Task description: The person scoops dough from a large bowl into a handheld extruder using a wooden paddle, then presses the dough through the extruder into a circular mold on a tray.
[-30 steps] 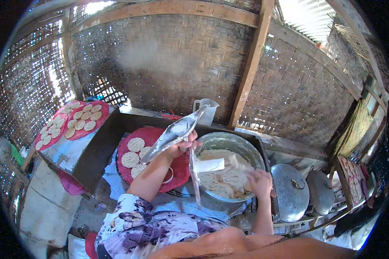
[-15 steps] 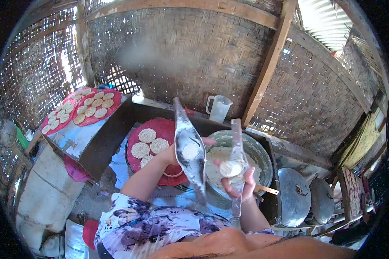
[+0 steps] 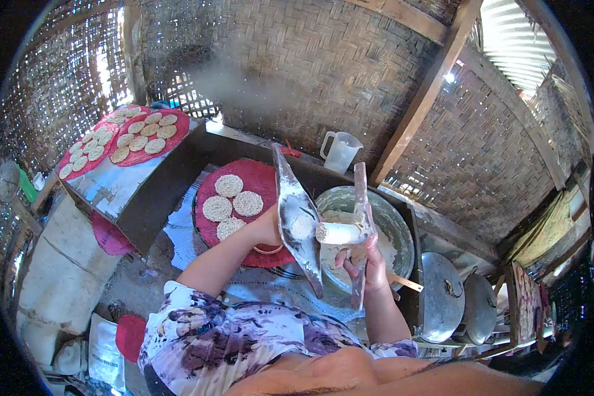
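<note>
Cylinder (image 3: 338, 233), white and crossbarred, gripped in your right hand (image 3: 374, 265); dark pointed board (image 3: 290, 198) clasped by left hand (image 3: 268, 228): align squarely.

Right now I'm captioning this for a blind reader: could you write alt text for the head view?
A person's left hand holds a floury, pointed-ended press piece, and the right hand grips a crossbar handle whose white cylinder faces it. Nearby are a basin of dough and stringy pale rounds on a red mat.
</note>
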Available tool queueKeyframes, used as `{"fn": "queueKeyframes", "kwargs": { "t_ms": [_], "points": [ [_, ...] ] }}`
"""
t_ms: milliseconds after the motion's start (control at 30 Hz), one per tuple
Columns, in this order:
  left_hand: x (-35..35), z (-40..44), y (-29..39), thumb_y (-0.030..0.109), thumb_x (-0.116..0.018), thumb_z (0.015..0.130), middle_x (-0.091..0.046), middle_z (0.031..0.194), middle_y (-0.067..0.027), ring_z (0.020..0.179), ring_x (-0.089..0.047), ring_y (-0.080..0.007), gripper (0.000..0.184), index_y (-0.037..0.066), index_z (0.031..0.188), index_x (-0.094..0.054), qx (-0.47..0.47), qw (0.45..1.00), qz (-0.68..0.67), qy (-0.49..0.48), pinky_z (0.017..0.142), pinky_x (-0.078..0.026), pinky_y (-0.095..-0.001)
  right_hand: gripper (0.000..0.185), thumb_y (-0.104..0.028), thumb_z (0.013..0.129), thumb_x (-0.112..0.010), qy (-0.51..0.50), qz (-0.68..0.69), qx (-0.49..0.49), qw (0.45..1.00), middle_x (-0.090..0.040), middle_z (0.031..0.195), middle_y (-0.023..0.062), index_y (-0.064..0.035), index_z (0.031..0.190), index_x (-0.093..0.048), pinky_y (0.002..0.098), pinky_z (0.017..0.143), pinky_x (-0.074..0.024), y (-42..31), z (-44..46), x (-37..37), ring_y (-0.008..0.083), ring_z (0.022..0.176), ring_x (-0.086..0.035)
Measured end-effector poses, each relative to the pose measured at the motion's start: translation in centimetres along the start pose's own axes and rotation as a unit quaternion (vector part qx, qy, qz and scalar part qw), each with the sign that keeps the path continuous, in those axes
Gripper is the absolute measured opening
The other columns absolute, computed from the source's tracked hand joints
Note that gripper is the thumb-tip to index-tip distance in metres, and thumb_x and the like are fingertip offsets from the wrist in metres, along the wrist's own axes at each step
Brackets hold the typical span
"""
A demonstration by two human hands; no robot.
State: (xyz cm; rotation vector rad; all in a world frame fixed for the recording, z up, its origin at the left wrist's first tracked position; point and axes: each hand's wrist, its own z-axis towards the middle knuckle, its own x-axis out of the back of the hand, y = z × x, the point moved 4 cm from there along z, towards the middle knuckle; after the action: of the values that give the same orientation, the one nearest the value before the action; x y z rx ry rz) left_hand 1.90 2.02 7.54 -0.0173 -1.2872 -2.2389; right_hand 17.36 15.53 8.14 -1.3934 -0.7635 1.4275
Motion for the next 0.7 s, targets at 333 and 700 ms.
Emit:
{"fn": "queueKeyframes", "kwargs": {
  "t_ms": [333,700],
  "points": [
    [0.2,-0.2,1.1,0.032,-0.071,0.058,-0.062,0.089,-0.0077,0.086,-0.057,-0.0236,0.039,0.01,0.089,-0.06,-0.039,0.952,0.302,0.024,0.085,-0.041,-0.0338,0.087,-0.023,0.063,-0.074,-0.022,-0.622,0.319,0.715,-0.038,0.121,0.021,-0.0141,0.135,-0.025,0.0409,0.065,-0.0519,-5.6,0.1,-4.8,0.0357,0.096,-0.054],
    [0.9,-2.4,-1.8,0.034,-0.072,0.053,-0.061,0.078,-0.0117,0.07,-0.06,-0.0301,0.04,0.008,0.08,-0.059,-0.01,0.903,0.427,0.054,0.062,-0.049,-0.0374,0.081,-0.029,0.067,-0.071,-0.028,-0.661,0.23,0.713,-0.035,0.121,0.0211,-0.0147,0.133,-0.026,0.0434,0.07,-0.0497,-0.7,1.8,-6.4,0.039,0.098,-0.05]
  ]
}}
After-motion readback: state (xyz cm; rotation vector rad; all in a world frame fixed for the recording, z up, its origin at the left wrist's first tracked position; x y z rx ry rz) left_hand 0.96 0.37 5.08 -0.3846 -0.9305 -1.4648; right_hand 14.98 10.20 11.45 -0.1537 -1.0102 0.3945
